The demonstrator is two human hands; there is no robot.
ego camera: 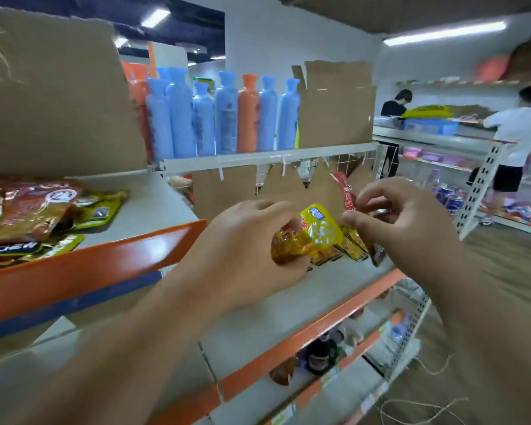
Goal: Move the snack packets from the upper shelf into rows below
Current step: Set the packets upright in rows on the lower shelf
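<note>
My left hand (249,240) grips a yellow and orange snack packet (313,234) over the grey shelf (288,296) in the middle. My right hand (402,222) pinches the top of a red packet (347,194) that stands against the cardboard backing. More yellow packets (353,243) lie in a row on the shelf between my two hands. A loose pile of brown, red and green snack packets (34,216) lies on the shelf at the left, slightly higher.
Blue and orange bottles (215,118) stand on the top shelf beside cardboard boxes (334,111). Jars sit on lower shelves (319,354). Two people (515,139) work at another rack at the far right. String lies on the wooden floor (426,391).
</note>
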